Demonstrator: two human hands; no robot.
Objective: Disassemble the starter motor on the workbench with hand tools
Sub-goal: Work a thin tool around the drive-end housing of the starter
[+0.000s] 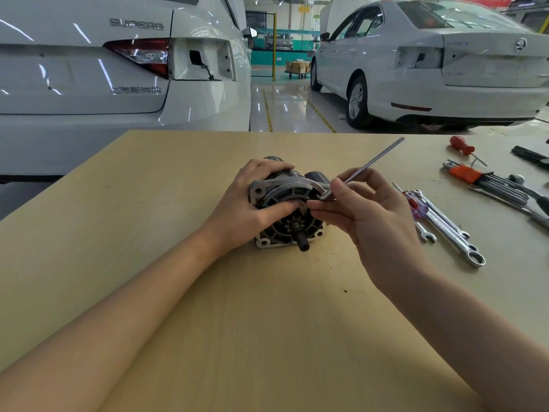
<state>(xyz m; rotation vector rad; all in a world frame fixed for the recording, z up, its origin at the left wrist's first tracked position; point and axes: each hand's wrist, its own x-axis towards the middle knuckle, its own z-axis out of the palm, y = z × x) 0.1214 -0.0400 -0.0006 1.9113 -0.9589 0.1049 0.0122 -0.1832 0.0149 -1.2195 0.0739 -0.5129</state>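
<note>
1. We have the grey and black metal starter motor (pixel 286 209) lying on its side near the middle of the pale wooden tabletop (pixel 178 292), its long axis running away from us and its pinion shaft end (pixel 302 241) pointing back toward us.
2. Our left hand (pixel 252 208) grips the housing from the left, fingers curled over the top and thumb pressed on the front face, steadying it.
3. Our right hand (pixel 368 212) is just right of the motor and pinches a long silver L-shaped hex key (pixel 364 168); its bent short end sits at the upper right edge of the front flange, while the long arm slants up and away to the right.
4. We judge the coming move turns on seating that short end in a fastener there; whether it is already seated we cannot tell.
5. Further right lie silver combination wrenches (pixel 451 233), a screwdriver with a clear handle (pixel 414 205), an orange-holdered hex key set (pixel 487 181) and a red-handled screwdriver (pixel 462 146).
6. Two white cars (pixel 118 69) stand beyond the tabletop.
</note>
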